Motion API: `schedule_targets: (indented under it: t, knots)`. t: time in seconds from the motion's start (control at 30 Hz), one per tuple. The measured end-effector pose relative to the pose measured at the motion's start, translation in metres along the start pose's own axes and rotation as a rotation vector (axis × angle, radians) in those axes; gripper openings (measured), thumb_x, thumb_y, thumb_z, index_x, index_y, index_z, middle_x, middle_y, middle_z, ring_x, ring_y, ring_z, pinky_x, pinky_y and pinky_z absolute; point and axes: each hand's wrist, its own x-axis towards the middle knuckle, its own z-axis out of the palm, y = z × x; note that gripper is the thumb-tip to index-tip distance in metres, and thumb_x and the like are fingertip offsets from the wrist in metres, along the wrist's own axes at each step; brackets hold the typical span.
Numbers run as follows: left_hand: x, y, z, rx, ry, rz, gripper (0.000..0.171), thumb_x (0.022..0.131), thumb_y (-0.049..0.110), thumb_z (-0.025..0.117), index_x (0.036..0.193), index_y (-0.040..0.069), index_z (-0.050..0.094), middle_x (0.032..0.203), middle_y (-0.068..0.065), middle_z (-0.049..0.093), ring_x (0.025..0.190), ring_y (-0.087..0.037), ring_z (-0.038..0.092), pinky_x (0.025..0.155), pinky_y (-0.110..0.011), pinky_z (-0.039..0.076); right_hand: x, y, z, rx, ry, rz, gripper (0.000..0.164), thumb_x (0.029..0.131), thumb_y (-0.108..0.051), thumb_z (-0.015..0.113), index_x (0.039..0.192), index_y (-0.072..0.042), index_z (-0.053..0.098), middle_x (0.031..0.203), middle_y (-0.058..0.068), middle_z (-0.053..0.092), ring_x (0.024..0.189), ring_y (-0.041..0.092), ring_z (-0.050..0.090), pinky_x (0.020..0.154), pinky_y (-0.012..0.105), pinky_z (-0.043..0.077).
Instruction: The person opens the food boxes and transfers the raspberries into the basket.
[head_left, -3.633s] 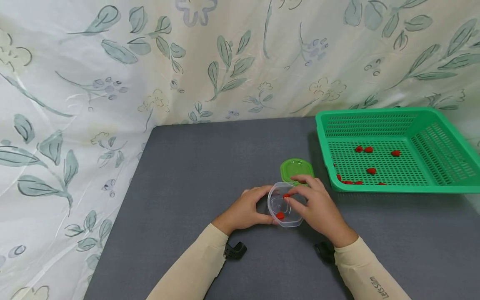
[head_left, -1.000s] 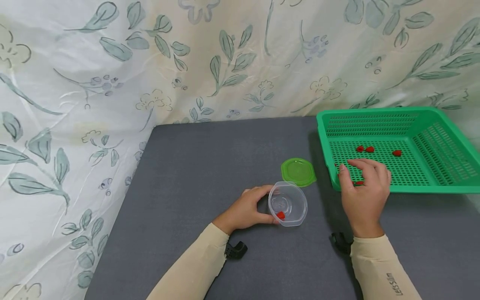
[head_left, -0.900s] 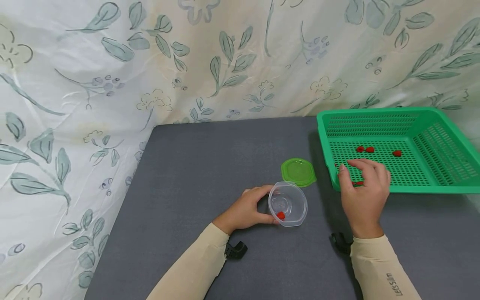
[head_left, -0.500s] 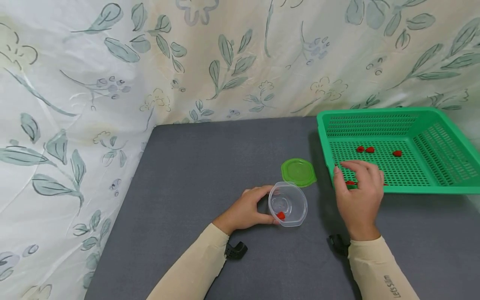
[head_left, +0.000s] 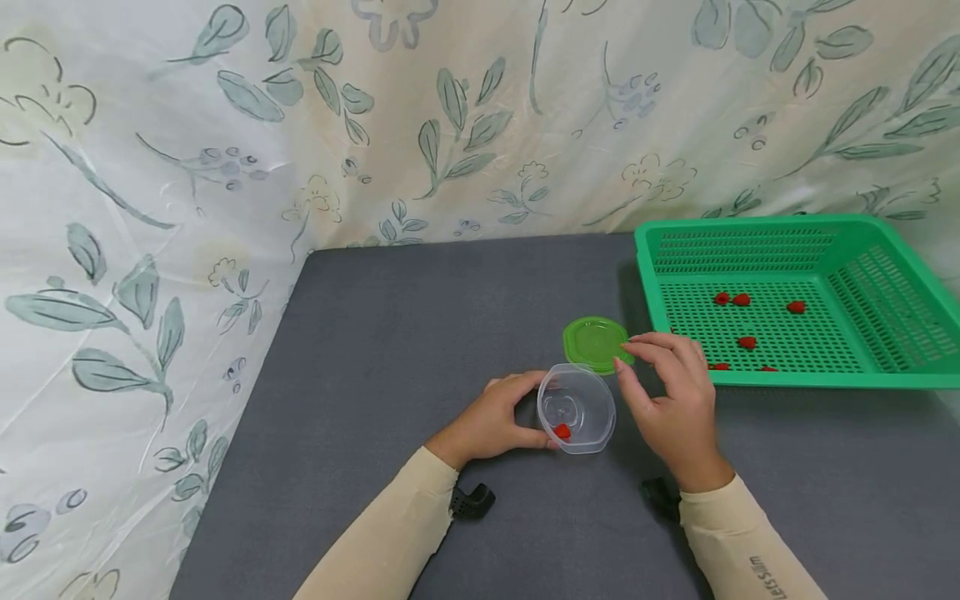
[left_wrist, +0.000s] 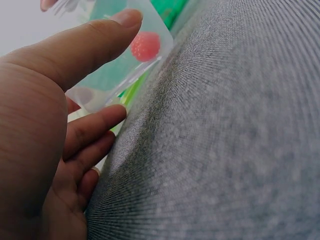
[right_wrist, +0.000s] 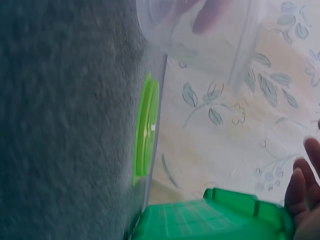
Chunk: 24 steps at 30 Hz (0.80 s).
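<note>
My left hand (head_left: 495,419) holds a small clear plastic container (head_left: 592,421), thumb on the near side and fingers beyond. A single red raspberry (head_left: 562,432) lies low in the container; the left wrist view shows this raspberry (left_wrist: 145,46) through the wall, just past the thumb. Between the container and the basket hovers my right hand (head_left: 675,404), its thumb and forefinger slightly apart, with nothing visible between them. Those fingertips overlap the edge of a green lid (head_left: 588,340), which lies flat just behind the container.
A green perforated basket (head_left: 810,379) stands at the right, with several raspberries scattered on its floor, among them a raspberry (head_left: 797,307) towards the back. The grey table (head_left: 405,325) extends left of the container. Behind hangs a leaf-patterned cloth (head_left: 525,125).
Earlier my right hand pinched a raspberry at the container, then hung over the basket without a visible berry. It has since come back left towards the container. My left hand stays put.
</note>
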Motion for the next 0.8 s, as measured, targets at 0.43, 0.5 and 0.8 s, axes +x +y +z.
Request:
schedule_targets:
  t: [0.43,0.5,0.8]
  knots:
    - [0.001,0.002,-0.002,0.007,-0.010,-0.005,0.083,0.072,0.056,0.077,0.142,0.032,0.041,0.133,0.020,0.048,0.119,0.002,0.042,0.099,-0.037,0.028,-0.018,0.000,0.014,0.011,-0.464,0.059,0.020,0.076,-0.019,0.081,0.094,-0.015,0.073,0.121,0.008,0.055,0.107,0.028,0.046,0.081,0.041,0.038]
    - [0.001,0.003,-0.002,0.008,-0.010,-0.002,0.083,0.072,0.058,0.076,0.142,0.032,0.041,0.133,0.020,0.048,0.119,0.002,0.042,0.100,-0.037,0.029,-0.020,0.001,0.015,-0.010,-0.526,0.084,0.022,0.075,-0.021,0.083,0.094,-0.017,0.072,0.126,0.007,0.051,0.110,0.027,0.044,0.081,0.041,0.038]
    - [0.000,0.003,-0.003,0.010,-0.014,-0.006,0.084,0.071,0.059,0.075,0.143,0.029,0.042,0.134,0.015,0.049,0.120,0.001,0.042,0.101,-0.039,0.028,-0.031,0.002,0.020,-0.059,-0.736,0.200,0.026,0.073,-0.031,0.084,0.091,-0.021,0.069,0.133,0.007,0.044,0.119,0.031,0.039,0.088,0.047,0.039]
